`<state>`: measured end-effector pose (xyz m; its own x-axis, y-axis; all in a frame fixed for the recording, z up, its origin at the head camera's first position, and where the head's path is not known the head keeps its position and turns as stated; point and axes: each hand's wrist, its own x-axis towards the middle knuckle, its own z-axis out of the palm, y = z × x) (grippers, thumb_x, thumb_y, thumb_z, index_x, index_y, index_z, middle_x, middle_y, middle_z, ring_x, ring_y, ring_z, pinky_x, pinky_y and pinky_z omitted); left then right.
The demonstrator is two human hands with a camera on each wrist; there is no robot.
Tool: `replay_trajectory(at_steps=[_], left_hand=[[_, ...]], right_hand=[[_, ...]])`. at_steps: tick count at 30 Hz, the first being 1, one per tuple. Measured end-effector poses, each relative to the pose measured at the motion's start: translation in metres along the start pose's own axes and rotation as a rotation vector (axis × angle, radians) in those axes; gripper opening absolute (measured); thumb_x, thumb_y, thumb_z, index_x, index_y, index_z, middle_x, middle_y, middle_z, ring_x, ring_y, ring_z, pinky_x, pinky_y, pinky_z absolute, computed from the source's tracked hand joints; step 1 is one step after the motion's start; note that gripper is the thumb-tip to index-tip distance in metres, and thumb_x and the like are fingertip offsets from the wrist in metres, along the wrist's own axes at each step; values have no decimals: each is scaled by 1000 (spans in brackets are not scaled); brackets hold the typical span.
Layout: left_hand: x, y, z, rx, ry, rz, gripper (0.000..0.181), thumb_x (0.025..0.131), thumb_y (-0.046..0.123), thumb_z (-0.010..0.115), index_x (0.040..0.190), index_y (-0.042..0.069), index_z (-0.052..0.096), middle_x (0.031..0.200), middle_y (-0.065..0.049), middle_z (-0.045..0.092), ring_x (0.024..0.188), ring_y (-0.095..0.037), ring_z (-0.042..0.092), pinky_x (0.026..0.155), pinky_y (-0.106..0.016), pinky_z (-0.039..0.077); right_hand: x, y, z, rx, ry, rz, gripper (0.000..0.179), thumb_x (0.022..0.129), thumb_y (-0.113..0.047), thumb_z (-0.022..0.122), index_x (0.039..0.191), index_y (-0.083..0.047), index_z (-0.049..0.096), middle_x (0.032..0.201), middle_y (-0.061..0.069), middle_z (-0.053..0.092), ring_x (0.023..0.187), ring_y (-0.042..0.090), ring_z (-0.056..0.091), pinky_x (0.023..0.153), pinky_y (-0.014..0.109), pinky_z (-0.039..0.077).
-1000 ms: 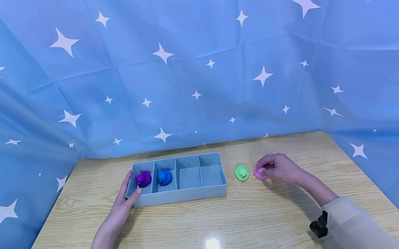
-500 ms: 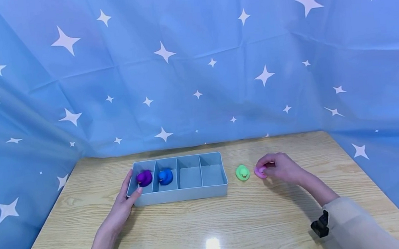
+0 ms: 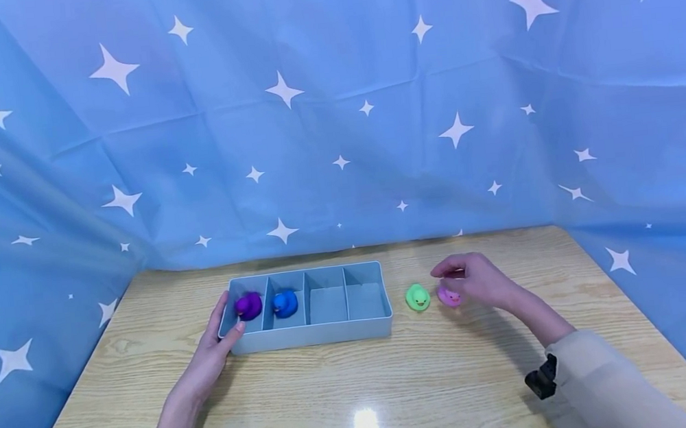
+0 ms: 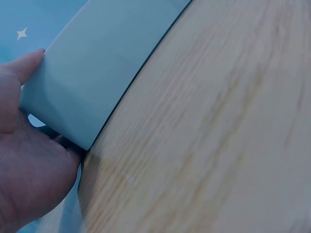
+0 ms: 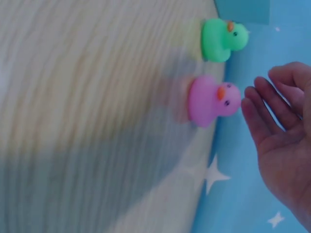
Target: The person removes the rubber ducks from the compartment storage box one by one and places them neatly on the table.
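My left hand (image 3: 210, 347) grips the left end of a blue-grey divided box (image 3: 311, 335), its thumb at the front rim and fingers along the end wall. In the left wrist view the box (image 4: 97, 73) has its wall against that hand. A purple rubber duck (image 3: 249, 306) sits in the leftmost compartment, a blue rubber duck (image 3: 285, 304) in the one beside it. My right hand (image 3: 476, 282) hovers over a pink rubber duck (image 3: 449, 297), fingers loosely bent and holding nothing. The right wrist view shows the pink duck (image 5: 211, 101) upright on the table, just below the fingertips.
A green rubber duck (image 3: 417, 297) stands between the box and the pink duck. The two right compartments hold nothing. A blue star-patterned cloth (image 3: 334, 118) hangs behind and at both sides of the wooden table (image 3: 311, 396).
My right hand has let go of the pink duck and lifted slightly above it, so more of the duck shows. The left hand and the box have stayed put.
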<state>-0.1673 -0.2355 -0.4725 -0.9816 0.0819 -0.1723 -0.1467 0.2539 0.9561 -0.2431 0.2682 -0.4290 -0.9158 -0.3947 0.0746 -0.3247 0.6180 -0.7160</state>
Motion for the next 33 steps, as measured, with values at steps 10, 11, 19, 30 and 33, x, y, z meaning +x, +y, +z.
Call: replay_trajectory(at_steps=[10, 11, 19, 30, 33], left_hand=[[1, -1, -1, -11, -1, 20, 75, 110, 36, 48, 166, 35, -2, 172, -8, -11, 154, -37, -16, 117, -71, -4], [1, -1, -1, -11, -1, 21, 75, 110, 36, 48, 166, 35, -2, 172, -8, -11, 154, -37, -16, 117, -71, -4], [0, -1, -1, -13, -5, 25, 75, 110, 35, 48, 166, 35, -2, 172, -7, -12, 154, -38, -17, 117, -71, -3], [0, -3, -2, -18, -6, 35, 76, 110, 34, 49, 166, 34, -2, 171, -8, -11, 154, -38, -16, 117, -71, -3], [0, -3, -2, -13, -2, 50, 76, 110, 32, 49, 166, 32, -1, 171, -9, -11, 154, -39, -15, 117, -71, -3]], right_hand=[[10, -35, 6, 55, -53, -54, 24, 96, -3, 66, 118, 1, 72, 117, 19, 71, 109, 31, 68, 94, 41, 56], [11, -38, 7, 64, -58, -52, 24, 96, -3, 66, 119, 1, 72, 117, 18, 71, 109, 31, 68, 94, 41, 56], [22, -53, 21, 109, -76, -68, 24, 97, -3, 65, 120, 3, 71, 113, 14, 72, 106, 29, 68, 92, 38, 57], [43, -79, 43, 132, -82, -140, 22, 97, -1, 65, 117, 0, 73, 112, 14, 72, 104, 26, 67, 92, 40, 56], [49, -86, 48, 109, -95, -155, 22, 97, -1, 65, 117, -1, 74, 112, 12, 73, 104, 24, 67, 92, 40, 56]])
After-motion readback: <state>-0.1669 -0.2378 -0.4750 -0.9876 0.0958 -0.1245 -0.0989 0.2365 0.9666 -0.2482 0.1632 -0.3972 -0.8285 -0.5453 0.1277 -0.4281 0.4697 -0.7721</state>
